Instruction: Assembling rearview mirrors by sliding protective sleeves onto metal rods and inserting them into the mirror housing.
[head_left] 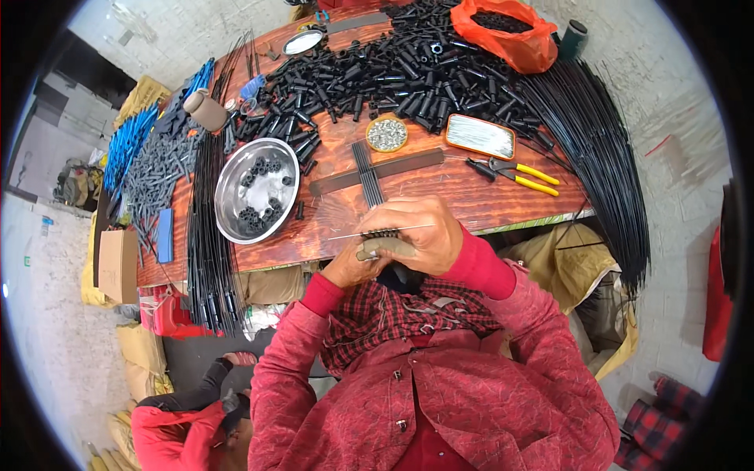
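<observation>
Surface (503,206): reddish wooden top, near edge running just in front of the hands.

Left hand (353,265) and right hand (416,235): pressed together at the near edge, both clamped on a small black ribbed part (382,233) threaded on a thin wire (345,235), which sticks out to the left.

On the surface:
- large heap of black tubes (408,71) across the far half;
- steel bowl (228,200) of small black rings, left of centre;
- round tin (387,134) of small metal pieces and an orange-rimmed tray (480,137) of pins, near the middle;
- yellow-handled pliers (518,174), right of the hands;
- crossed dark flat strips (369,174), just beyond the hands;
- orange bag (510,35) at the far right corner.

Edges: a long bundle of black rods (605,157) overhangs the right edge; another bundle (208,235) overhangs the near left edge. Grey and blue pieces crowd the left end.

Open room: a bare strip of wood between bowl, strips and pliers.

Room: pale concrete floor; another person in red (177,432) sits low at the left.
</observation>
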A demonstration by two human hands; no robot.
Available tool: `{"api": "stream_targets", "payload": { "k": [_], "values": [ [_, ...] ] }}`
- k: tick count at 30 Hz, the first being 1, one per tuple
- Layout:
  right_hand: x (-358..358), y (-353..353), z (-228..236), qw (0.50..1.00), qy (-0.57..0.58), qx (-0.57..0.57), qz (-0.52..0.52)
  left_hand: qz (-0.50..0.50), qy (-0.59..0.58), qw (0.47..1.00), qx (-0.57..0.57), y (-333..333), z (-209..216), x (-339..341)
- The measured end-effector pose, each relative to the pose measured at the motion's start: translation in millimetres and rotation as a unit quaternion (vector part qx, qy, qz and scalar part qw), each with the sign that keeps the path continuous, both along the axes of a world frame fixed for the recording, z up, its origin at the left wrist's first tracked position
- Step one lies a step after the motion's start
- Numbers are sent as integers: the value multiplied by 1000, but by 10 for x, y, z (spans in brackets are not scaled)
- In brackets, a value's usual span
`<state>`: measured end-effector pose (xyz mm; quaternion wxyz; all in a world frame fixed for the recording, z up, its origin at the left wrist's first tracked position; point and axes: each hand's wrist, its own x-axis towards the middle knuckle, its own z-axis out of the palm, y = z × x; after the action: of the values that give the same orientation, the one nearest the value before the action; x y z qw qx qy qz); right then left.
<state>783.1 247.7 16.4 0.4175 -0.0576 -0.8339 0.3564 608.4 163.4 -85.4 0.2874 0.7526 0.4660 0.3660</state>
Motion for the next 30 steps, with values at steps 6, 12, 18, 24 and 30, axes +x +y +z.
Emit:
{"api": "stream_targets", "payload": {
  "k": [6,12,18,24,30],
  "values": [
    [-83,41,-48,999,-25,34,-5,-16,67,987,-143,18,-256,-192],
    [-108,69,-4,996,-83,22,5,-9,-3,993,-116,111,-21,-167],
    [-181,100,-144,997,-64,37,18,-19,42,998,31,240,-3,-181],
    [-221,198,-191,996,-85,14,31,0,51,998,34,266,-79,-197],
    [-112,231,-313,994,-100,44,-4,-38,174,969,169,7,-720,-488]
  ]
}}
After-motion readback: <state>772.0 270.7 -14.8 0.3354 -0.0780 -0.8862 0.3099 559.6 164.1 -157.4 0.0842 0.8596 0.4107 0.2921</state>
